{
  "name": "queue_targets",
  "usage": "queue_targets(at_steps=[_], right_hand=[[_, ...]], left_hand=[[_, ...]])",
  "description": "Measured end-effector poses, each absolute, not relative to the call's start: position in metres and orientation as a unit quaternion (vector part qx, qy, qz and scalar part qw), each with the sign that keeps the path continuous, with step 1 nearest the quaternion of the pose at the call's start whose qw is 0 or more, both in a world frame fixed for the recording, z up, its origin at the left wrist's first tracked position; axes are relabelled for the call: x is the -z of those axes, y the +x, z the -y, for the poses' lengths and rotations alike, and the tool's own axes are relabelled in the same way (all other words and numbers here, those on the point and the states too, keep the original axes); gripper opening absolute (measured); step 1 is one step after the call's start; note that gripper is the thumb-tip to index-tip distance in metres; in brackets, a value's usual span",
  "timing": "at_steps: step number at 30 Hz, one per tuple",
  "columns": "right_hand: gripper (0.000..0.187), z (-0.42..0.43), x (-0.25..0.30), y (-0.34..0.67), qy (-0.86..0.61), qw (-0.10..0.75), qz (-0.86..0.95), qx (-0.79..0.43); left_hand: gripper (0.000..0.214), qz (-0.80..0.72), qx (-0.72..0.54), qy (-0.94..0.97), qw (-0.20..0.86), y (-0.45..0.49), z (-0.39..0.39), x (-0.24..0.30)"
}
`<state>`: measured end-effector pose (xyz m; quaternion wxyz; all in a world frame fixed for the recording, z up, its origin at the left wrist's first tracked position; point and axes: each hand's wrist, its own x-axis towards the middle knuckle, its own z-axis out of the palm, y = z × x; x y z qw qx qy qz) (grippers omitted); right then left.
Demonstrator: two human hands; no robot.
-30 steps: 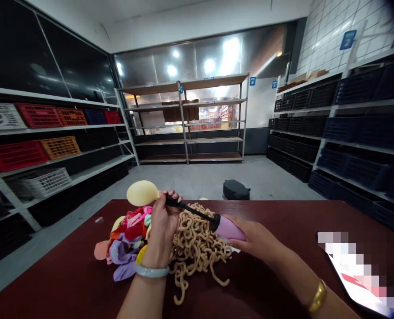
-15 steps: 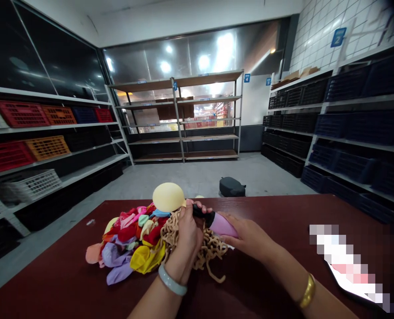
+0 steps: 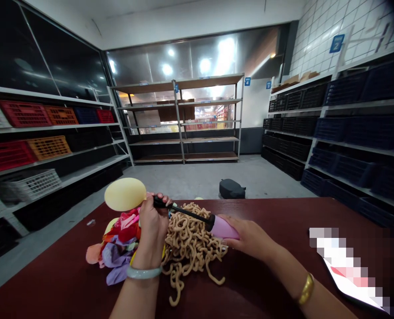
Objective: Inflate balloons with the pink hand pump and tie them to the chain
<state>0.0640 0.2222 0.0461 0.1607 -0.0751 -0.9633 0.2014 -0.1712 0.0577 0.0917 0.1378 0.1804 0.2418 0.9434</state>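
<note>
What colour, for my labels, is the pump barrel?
The pump barrel is light purple, best seen in the head view.

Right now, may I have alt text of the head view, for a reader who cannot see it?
The left hand grips the black handle of a pink pump, beside an inflated pale yellow balloon, while the right hand holds the pump's other end. Below, tan strands and limp colourful balloons lie heaped on a dark red table; shelves stand behind.

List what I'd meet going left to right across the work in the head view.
Limp salmon balloon, inflated yellow balloon, left hand, beige strand pile, pink pump barrel, right hand, gold bangle, pixelated white item.
</note>
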Motion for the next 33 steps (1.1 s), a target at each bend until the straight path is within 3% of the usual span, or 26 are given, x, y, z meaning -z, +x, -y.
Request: queue_targets(at_steps=[5,15,24,33], right_hand=[[0.064,-0.224,-0.043,0.063,-0.078,0.166,0.966,-0.185],[0.066,-0.214,-0.04,0.059,-0.077,0.2,0.958,-0.192],[0.067,-0.212,-0.039,0.057,-0.078,0.184,0.958,-0.205],[0.068,-0.225,-0.038,0.062,-0.081,0.158,0.968,-0.176]], left_hand=[[0.021,-0.241,-0.946,0.173,0.131,-0.156,-0.073,-0.083],[0.025,-0.254,-0.915,0.201,0.241,-0.078,-0.113,-0.056],[0.025,-0.266,-0.924,0.178,0.21,-0.103,-0.103,-0.062],[0.022,-0.231,-0.955,0.15,0.109,-0.175,-0.06,-0.082]])
